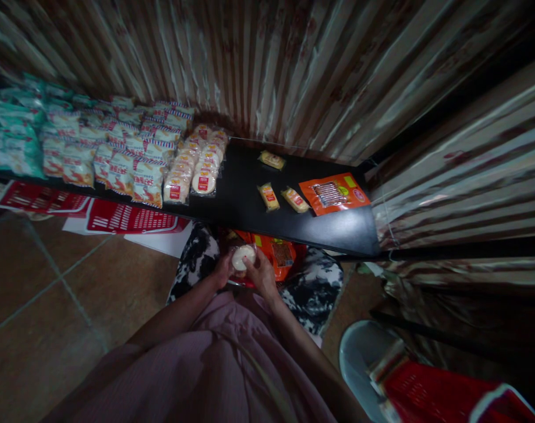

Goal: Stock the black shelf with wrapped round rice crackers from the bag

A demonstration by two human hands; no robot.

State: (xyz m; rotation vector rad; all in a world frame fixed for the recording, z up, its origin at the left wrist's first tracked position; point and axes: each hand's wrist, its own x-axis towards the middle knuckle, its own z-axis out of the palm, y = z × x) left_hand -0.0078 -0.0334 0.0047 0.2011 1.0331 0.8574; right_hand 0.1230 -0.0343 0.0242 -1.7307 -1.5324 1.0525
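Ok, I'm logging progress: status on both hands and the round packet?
Left hand, right hand: holding round packet. It shows white. Orange packs close by, shelf ahead.

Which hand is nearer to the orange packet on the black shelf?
The right. The right hand is in front and to the left of the orange packet; the left hand is farther left, across the wrapped round snack.

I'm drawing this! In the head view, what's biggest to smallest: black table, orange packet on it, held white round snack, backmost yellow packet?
1. Black table
2. Orange packet
3. Held white round snack and backmost yellow packet: unsure; they look close in size, and the snack is nearer.
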